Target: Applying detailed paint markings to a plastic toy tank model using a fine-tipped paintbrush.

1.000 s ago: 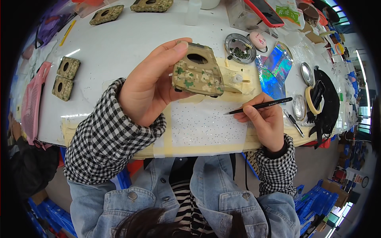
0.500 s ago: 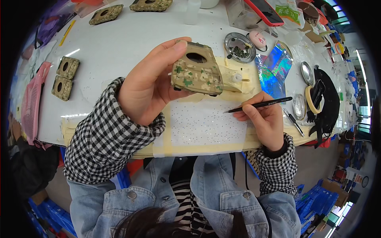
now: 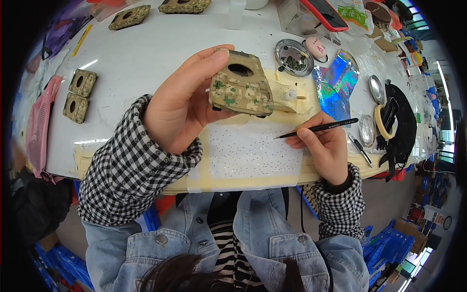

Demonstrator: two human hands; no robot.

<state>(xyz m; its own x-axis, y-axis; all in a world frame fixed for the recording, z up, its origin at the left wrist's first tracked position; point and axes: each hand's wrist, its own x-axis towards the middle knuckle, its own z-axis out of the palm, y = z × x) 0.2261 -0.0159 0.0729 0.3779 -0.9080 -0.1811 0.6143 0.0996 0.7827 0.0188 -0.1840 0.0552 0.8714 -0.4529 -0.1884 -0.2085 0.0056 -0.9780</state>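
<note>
My left hand (image 3: 182, 104) holds a camouflage-patterned model tank hull (image 3: 242, 87) up above the table, its top with a round hole facing me. My right hand (image 3: 326, 146) grips a thin black pen-like tool (image 3: 316, 129) with the tip pointing left, just over a white speckled sheet (image 3: 243, 155) taped down with beige masking tape at the table's near edge. The tool's tip is below and to the right of the hull, apart from it.
On the white table (image 3: 160, 48) lie other camouflage parts: two square blocks (image 3: 78, 95) at left, two more at the back (image 3: 129, 17). A round metal dish (image 3: 293, 57), iridescent foil (image 3: 338, 82), a tape roll (image 3: 382, 121) and tweezers (image 3: 360, 146) sit at right.
My left hand has turned the hull slightly, showing more of its top. My right hand with the tool has hardly shifted.
</note>
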